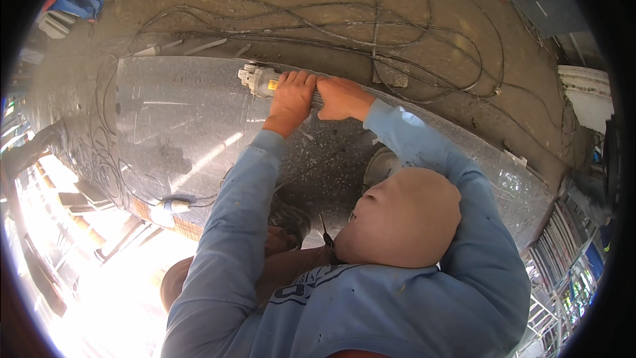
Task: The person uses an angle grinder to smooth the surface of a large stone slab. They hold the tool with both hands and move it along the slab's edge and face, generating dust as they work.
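An angle grinder (255, 79) lies at the far edge of a large grey speckled stone slab (205, 99), its pale metal head pointing left. My left hand (291, 101) is closed round the grinder's body just behind the head. Close beside it, my right hand (341, 98) grips the rear of the tool, its thumb toward the left hand. Both hands hide most of the grinder's body. Its disc shows only as a thin dark rim by the slab's edge, and I cannot tell whether it spins.
Dark cables (318, 23) loop over the muddy brown floor beyond the slab. A pale cable connector (175, 205) lies at the slab's near left. A round pale object (382, 166) sits on the slab below my right forearm. Metal racks (570, 258) stand at the right.
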A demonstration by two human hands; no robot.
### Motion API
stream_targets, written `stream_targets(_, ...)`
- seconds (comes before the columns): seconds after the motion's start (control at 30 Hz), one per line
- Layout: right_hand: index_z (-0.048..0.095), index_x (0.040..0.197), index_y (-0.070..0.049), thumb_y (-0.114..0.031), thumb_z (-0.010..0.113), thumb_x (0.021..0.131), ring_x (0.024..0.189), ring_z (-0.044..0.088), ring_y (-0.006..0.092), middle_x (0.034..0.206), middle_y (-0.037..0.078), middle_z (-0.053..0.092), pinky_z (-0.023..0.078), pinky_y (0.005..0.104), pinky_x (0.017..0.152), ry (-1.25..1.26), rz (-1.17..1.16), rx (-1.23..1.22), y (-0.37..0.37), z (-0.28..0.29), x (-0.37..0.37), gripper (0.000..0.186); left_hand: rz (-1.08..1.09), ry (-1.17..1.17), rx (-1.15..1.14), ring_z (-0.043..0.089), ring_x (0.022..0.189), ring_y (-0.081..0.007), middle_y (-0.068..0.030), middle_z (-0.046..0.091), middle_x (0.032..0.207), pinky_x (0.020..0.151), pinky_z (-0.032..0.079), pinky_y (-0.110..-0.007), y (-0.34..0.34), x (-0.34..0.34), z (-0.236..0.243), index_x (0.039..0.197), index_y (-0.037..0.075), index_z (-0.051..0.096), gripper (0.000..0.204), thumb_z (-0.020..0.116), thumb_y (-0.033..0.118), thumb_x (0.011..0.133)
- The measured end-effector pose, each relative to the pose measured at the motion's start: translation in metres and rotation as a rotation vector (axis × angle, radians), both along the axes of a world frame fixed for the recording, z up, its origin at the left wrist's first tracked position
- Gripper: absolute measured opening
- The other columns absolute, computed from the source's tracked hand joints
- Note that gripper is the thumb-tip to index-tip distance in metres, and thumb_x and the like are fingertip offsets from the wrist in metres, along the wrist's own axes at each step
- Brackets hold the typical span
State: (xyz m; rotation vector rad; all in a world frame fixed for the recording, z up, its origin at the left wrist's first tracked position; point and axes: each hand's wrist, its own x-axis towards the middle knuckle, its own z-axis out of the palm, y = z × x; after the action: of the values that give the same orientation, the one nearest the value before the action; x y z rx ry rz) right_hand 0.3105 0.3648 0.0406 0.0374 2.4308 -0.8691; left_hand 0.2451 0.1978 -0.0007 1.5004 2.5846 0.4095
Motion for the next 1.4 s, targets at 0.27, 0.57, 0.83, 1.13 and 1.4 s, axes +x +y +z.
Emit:
stream_targets(0.27,0.064,0.111,0.005,-0.020,0.083,0.074,0.106,0.070,0.0402,0.112,0.023,0.072,0.057,0.0472,0.088,0.014,0.008,-0.018,0.001,0.006,0.001,0.049,-0.005,-0.030,-0.017,0.062,0.109,-0.0296,-0.0084,0.064,0.108,0.102,0.045,-0.043,0.001,0.001,0.004,0.117,0.010,0.065,0.044,0.072,0.003,0.074)
stream_targets(0.57,0.062,0.108,0.008,-0.014,0.081,0.071,0.095,0.072,0.0413,0.095,0.024,0.072,0.058,0.0470,0.080,-0.020,-0.007,0.038,0.019,0.030,0.030,0.047,-0.027,-0.001,0.076,0.061,0.103,-0.0296,-0.0082,0.062,0.101,0.099,0.045,-0.042,0.019,0.029,0.010,0.112,0.009,0.064,0.033,0.069,0.007,0.079)
stream_targets(0.83,0.062,0.109,0.008,-0.014,0.080,0.073,0.097,0.072,0.0410,0.098,0.024,0.073,0.058,0.0473,0.080,-0.007,0.017,0.035,0.015,0.017,0.022,0.046,-0.008,-0.033,0.060,0.062,0.105,-0.0316,-0.0099,0.064,0.103,0.101,0.046,-0.043,0.015,0.021,0.010,0.114,0.010,0.064,0.038,0.069,0.001,0.077)
stream_targets(1.13,0.065,0.110,0.005,-0.022,0.083,0.075,0.104,0.071,0.0407,0.107,0.023,0.073,0.058,0.0483,0.084,-0.001,0.003,0.014,-0.004,-0.006,-0.004,0.048,-0.007,0.009,0.021,0.062,0.107,-0.0302,-0.0085,0.064,0.105,0.099,0.046,-0.043,-0.004,-0.006,-0.006,0.111,0.009,0.065,0.036,0.070,0.003,0.077)
stream_targets(1.4,0.065,0.106,0.006,-0.018,0.082,0.073,0.099,0.070,0.0422,0.100,0.024,0.072,0.056,0.0494,0.084,0.050,0.015,-0.004,0.008,-0.002,0.016,0.044,-0.021,-0.001,0.066,0.063,0.103,-0.0323,-0.0095,0.064,0.101,0.097,0.047,-0.044,0.005,0.011,0.001,0.111,0.008,0.064,0.039,0.072,0.002,0.073)
